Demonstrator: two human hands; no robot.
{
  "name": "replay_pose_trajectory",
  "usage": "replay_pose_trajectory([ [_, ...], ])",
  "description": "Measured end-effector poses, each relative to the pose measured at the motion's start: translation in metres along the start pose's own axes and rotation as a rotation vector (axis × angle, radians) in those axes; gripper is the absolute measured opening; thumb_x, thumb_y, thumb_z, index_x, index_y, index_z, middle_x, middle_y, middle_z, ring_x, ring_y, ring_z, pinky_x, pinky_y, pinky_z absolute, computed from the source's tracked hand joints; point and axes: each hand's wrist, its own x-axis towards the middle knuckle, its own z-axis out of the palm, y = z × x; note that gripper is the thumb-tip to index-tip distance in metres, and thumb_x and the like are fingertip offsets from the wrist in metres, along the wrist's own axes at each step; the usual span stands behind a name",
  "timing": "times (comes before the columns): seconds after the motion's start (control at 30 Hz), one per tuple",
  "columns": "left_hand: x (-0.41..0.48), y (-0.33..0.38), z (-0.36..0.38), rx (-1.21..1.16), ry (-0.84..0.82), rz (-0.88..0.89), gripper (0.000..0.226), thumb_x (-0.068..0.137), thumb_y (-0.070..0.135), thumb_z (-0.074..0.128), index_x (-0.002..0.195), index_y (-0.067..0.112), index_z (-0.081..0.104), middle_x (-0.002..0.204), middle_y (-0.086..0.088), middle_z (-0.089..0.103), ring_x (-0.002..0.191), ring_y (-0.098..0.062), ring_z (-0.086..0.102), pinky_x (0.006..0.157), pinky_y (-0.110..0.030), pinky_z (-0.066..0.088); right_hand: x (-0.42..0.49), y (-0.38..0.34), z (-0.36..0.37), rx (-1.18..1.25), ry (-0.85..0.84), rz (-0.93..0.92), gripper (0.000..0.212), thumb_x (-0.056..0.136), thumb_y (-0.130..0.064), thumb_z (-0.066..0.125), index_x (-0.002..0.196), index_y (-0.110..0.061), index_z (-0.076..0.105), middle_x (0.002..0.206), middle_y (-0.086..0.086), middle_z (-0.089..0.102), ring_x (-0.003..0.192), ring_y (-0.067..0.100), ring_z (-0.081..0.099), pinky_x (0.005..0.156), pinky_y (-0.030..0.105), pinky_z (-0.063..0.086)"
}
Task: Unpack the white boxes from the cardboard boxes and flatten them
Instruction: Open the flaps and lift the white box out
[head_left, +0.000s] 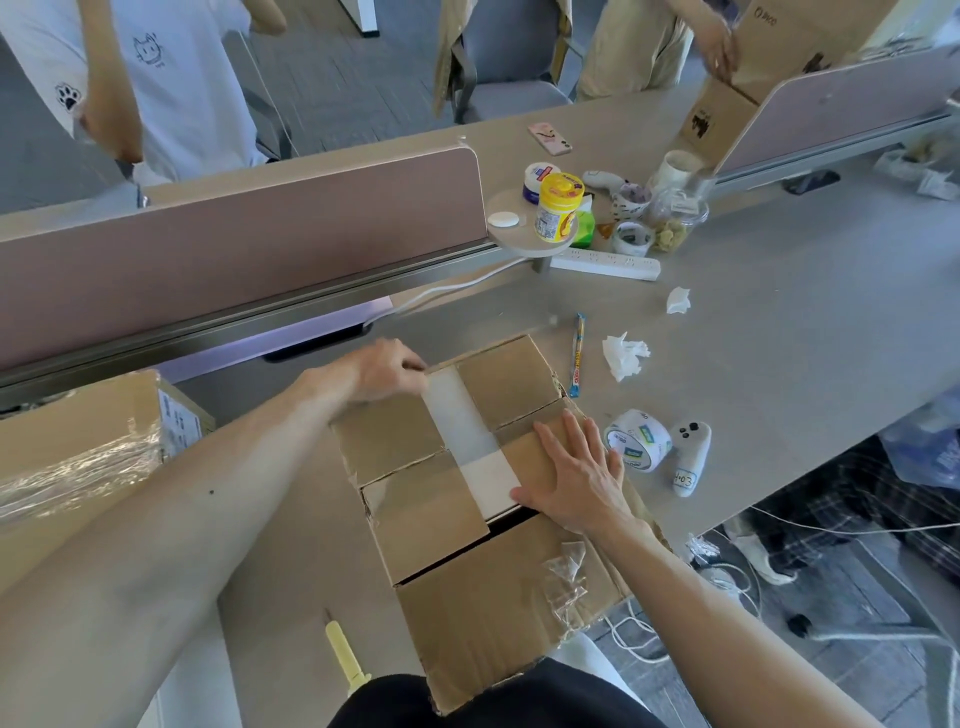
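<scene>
While flaps part, white box (488, 480) inside cardboard box (493, 613); left hand (382, 371) grip pinching tape (452, 410), right hand (574, 475) flat, unclenched.

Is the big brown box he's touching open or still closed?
Mostly closed: the cardboard box has its flaps folded down under a tape strip, with a dark gap near the right hand.

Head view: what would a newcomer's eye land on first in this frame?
The big cardboard box at centre, its flaps part open, with a strip of clear tape across them. The left hand pinches the tape's far end while the right hand lies flat on a flap. Next, the yellow-lidded jar on the round shelf behind, and the tape roll right of the box.
</scene>
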Motion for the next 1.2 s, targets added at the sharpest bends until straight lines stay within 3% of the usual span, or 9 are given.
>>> replay_pose_trajectory([
  [0.13,-0.001,0.001,-0.018,-0.029,-0.028,0.057,0.052,0.056,0.047,0.056,0.096,0.022,0.078,0.077,0.009,0.072,0.066,-0.011,0.060,0.060,-0.034,0.047,0.000,-0.001,0.000,-0.006,-0.006,-0.004,0.099,0.071,-0.081,0.055,0.152,-0.046,0.007,0.164,-0.004,-0.009,0.149,0.024,-0.013,0.116,0.053,0.007],
  [0.27,0.000,0.004,-0.032,0.014,-0.005,0.074,0.011,0.074,0.023,0.063,0.077,0.021,0.074,0.063,0.007,0.058,0.056,-0.011,0.046,0.055,-0.029,0.034,0.001,0.000,0.000,-0.023,-0.001,-0.011,0.099,0.072,-0.082,0.053,0.152,-0.044,0.009,0.163,-0.004,-0.008,0.149,0.024,-0.013,0.116,0.052,0.007],
  [0.37,0.003,0.001,-0.048,0.090,0.140,0.128,0.022,0.075,0.020,0.068,0.057,0.029,0.059,0.057,0.006,0.051,0.054,-0.016,0.045,0.055,-0.030,0.036,0.001,0.000,0.001,-0.025,0.001,-0.008,0.099,0.071,-0.083,0.052,0.152,-0.045,0.008,0.163,-0.004,-0.009,0.148,0.023,-0.014,0.116,0.051,0.006],
  [0.47,0.008,-0.004,-0.052,0.283,0.311,0.088,0.010,0.086,0.035,0.068,0.087,0.025,0.065,0.081,-0.007,0.064,0.085,-0.033,0.064,0.073,-0.040,0.050,0.001,0.000,0.000,-0.026,-0.008,-0.006,0.100,0.071,-0.082,0.053,0.152,-0.046,0.007,0.163,-0.005,-0.010,0.148,0.023,-0.015,0.116,0.051,0.006],
  [0.57,0.018,-0.013,-0.034,0.385,0.415,-0.094,0.052,0.097,0.037,0.058,0.143,0.016,0.046,0.130,-0.017,0.060,0.117,-0.041,0.057,0.092,-0.047,0.047,0.000,-0.001,-0.001,-0.025,-0.027,0.001,0.099,0.072,-0.082,0.053,0.152,-0.046,0.005,0.163,-0.005,-0.012,0.149,0.023,-0.016,0.116,0.051,0.005],
  [0.7,0.027,-0.022,-0.003,0.481,0.455,-0.164,0.070,0.103,0.038,0.040,0.157,0.008,0.006,0.166,-0.010,0.010,0.153,-0.026,0.009,0.120,-0.053,0.013,0.000,-0.002,-0.003,-0.031,-0.045,0.000,0.099,0.073,-0.081,0.052,0.152,-0.046,0.004,0.163,-0.004,-0.013,0.149,0.024,-0.016,0.117,0.052,0.004],
  [0.8,0.028,-0.026,0.021,0.514,0.324,-0.215,0.070,0.104,0.049,0.024,0.158,0.011,0.002,0.167,-0.006,-0.005,0.153,-0.022,-0.006,0.120,-0.054,-0.005,-0.001,-0.005,-0.008,-0.037,-0.046,-0.006,0.097,0.073,-0.078,0.054,0.151,-0.044,0.007,0.163,-0.003,-0.010,0.148,0.024,-0.015,0.116,0.052,0.007],
  [1.0,0.006,-0.025,0.083,0.265,0.242,-0.290,0.092,0.090,0.077,0.018,0.159,0.018,-0.002,0.167,0.000,-0.004,0.153,-0.021,-0.004,0.121,-0.052,0.002,0.004,-0.013,-0.017,-0.094,-0.045,-0.026,0.093,0.070,-0.073,0.058,0.145,-0.039,0.014,0.158,0.003,0.001,0.144,0.031,-0.002,0.113,0.058,0.014],
  [1.2,-0.015,-0.006,0.103,0.277,0.190,-0.318,0.119,0.068,0.098,0.023,0.156,0.027,-0.014,0.162,-0.003,-0.029,0.149,-0.028,-0.025,0.118,-0.058,-0.011,0.026,-0.025,-0.010,-0.172,-0.001,-0.058,0.094,0.071,-0.076,0.056,0.144,-0.028,0.020,0.143,0.015,0.019,0.138,0.039,0.011,0.113,0.060,0.006],
])
